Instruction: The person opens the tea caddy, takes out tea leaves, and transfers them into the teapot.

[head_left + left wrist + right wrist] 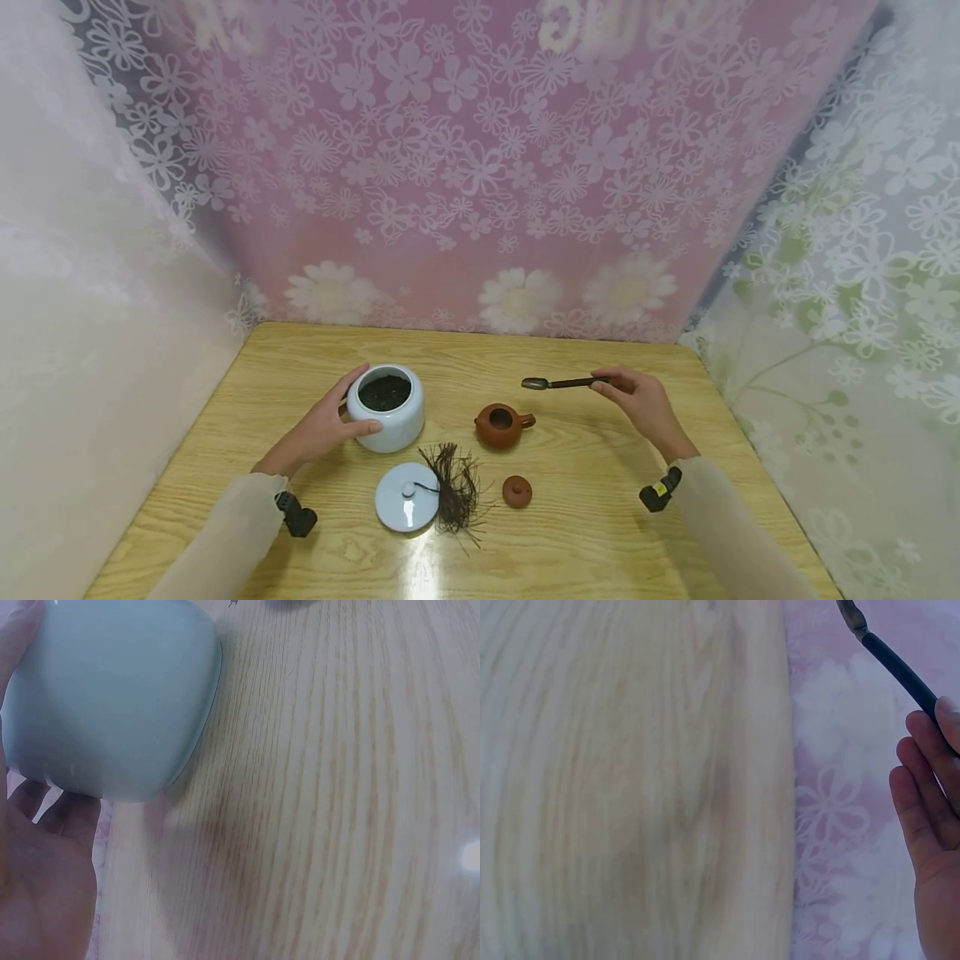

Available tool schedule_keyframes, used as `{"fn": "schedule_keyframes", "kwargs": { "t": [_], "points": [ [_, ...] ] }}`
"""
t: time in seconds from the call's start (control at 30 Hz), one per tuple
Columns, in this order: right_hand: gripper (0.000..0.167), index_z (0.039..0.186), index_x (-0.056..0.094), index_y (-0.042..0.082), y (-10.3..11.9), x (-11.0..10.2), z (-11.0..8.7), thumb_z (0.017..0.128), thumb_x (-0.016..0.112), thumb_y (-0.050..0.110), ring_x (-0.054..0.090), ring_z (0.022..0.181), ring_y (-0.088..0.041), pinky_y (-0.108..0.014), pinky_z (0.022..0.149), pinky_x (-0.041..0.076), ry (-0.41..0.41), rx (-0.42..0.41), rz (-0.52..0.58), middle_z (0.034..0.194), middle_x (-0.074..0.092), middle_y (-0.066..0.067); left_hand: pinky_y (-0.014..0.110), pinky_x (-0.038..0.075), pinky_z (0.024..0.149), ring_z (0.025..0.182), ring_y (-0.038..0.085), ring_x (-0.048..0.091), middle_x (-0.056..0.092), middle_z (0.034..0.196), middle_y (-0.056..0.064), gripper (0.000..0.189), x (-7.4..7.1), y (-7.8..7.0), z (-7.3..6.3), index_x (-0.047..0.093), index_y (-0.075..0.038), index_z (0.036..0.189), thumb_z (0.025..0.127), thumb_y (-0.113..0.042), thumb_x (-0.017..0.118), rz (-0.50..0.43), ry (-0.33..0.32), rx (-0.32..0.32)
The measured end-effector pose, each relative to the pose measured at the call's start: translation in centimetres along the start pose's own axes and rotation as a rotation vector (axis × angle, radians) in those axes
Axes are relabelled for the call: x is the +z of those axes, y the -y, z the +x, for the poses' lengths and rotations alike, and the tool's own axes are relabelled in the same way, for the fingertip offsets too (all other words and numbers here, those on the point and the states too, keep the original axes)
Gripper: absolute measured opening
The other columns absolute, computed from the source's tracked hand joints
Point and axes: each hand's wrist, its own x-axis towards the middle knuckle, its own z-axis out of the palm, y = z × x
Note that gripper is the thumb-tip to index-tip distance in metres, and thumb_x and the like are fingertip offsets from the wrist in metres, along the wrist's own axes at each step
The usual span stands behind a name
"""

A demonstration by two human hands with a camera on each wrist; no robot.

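My left hand (324,429) holds the side of a round white ceramic jar (401,429), thumb across its front and fingers behind. Dark loose tea leaves (385,393) show inside the jar's open mouth. In the left wrist view the jar (112,705) fills the upper left, above the palm. My right hand (643,404) pinches the dark handle of a small tea scoop (570,383), held level with its bowl pointing left. A brown clay teapot (495,432) stands lidless between the hands, handle to the right. The right wrist view shows the scoop (900,671) between thumb and fingertips.
The jar's white lid (393,504) lies in front of it, knob up. A bundle of dark brown fibres (456,492) overlaps its right edge. The small clay teapot lid (517,492) sits on the wooden table (585,533). Flowered curtains (465,167) enclose the table.
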Motion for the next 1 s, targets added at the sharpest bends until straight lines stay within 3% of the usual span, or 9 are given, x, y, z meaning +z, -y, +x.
{"fn": "schedule_keyframes", "kwargs": {
  "t": [0.2,0.47,0.57,0.73,0.9,1.0],
  "points": [
    [0.038,0.136,0.077,0.015,2.5,0.5,1.3,0.105,0.076,0.036,0.078,0.107,-0.012,-0.047,0.096,0.065,-0.001,-0.073,0.017,0.122,0.081,-0.01,0.074,0.026,0.129,0.166,0.051,0.02,0.011,0.184,0.01,0.111,0.0,-0.1,-0.1,0.013,-0.031,0.177,0.095,-0.038,0.088,-0.001,0.001,-0.006],
    [0.034,0.134,0.078,0.016,5.4,2.1,2.9,0.105,0.077,0.032,0.078,0.105,-0.012,-0.037,0.092,0.065,0.004,-0.131,0.033,0.116,0.081,-0.008,0.074,0.025,0.129,0.166,0.05,0.019,0.01,0.184,0.01,0.111,-0.1,-0.1,-0.1,0.013,-0.029,0.177,0.095,-0.039,0.088,-0.004,0.004,-0.009],
    [0.033,0.133,0.079,0.013,6.5,2.8,3.3,0.105,0.077,0.03,0.079,0.107,-0.019,-0.038,0.093,0.064,0.013,-0.141,0.052,0.115,0.082,-0.009,0.073,0.026,0.129,0.166,0.05,0.019,0.011,0.184,0.01,0.111,-0.1,-0.1,0.0,0.014,-0.029,0.177,0.095,-0.038,0.088,-0.013,0.008,-0.006],
    [0.032,0.132,0.079,0.01,8.4,4.0,4.0,0.104,0.077,0.027,0.079,0.111,-0.03,-0.051,0.098,0.063,0.024,-0.174,0.095,0.114,0.082,-0.01,0.073,0.026,0.13,0.167,0.049,0.019,0.012,0.184,0.01,0.11,-0.1,-0.1,0.0,0.015,-0.029,0.177,0.095,-0.038,0.088,-0.015,0.006,-0.003],
    [0.028,0.129,0.08,0.014,10.3,5.0,4.6,0.103,0.079,0.025,0.079,0.111,-0.029,-0.055,0.1,0.063,0.041,-0.208,0.129,0.114,0.082,-0.009,0.073,0.026,0.129,0.166,0.05,0.019,0.012,0.184,0.011,0.111,-0.1,-0.1,0.0,0.014,-0.023,0.177,0.095,-0.037,0.088,-0.014,0.004,0.002],
    [0.025,0.127,0.081,0.016,11.5,5.6,5.0,0.103,0.079,0.025,0.079,0.111,-0.028,-0.055,0.1,0.062,0.048,-0.243,0.126,0.111,0.082,-0.007,0.073,0.026,0.129,0.166,0.05,0.019,0.012,0.184,0.011,0.111,-0.1,-0.1,0.0,0.015,-0.026,0.177,0.095,-0.036,0.088,-0.014,0.003,0.003]
  ]
}}
